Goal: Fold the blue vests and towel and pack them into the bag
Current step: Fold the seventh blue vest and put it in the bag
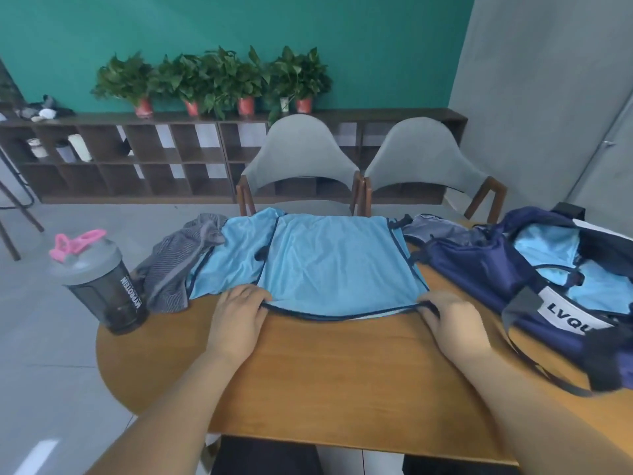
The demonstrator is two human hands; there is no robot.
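Light blue mesh, trimmed in dark binding, fills the middle of the frame: a light blue vest (339,258) lies spread flat on the round wooden worktop (342,375). Its near hem is held at both corners. The left hand (239,315) pinches the hem at the left corner, fingers curled over the binding. The right hand (450,323) grips the right corner the same way, and the hem sags in a shallow arc between them.

A second blue vest (226,265) lies partly under the first, showing at its left side. Just left of that, a grey striped towel (178,265) sits crumpled at the worktop's edge, touching a dark shaker bottle (102,289) with a pink lid loop.

At the right of the frame a navy duffel bag (479,269) stands open, with light blue fabric (544,246) inside it.

Behind the worktop stand two grey chairs (301,156), and further back a low dark shelf (113,156) carries potted plants (219,77).
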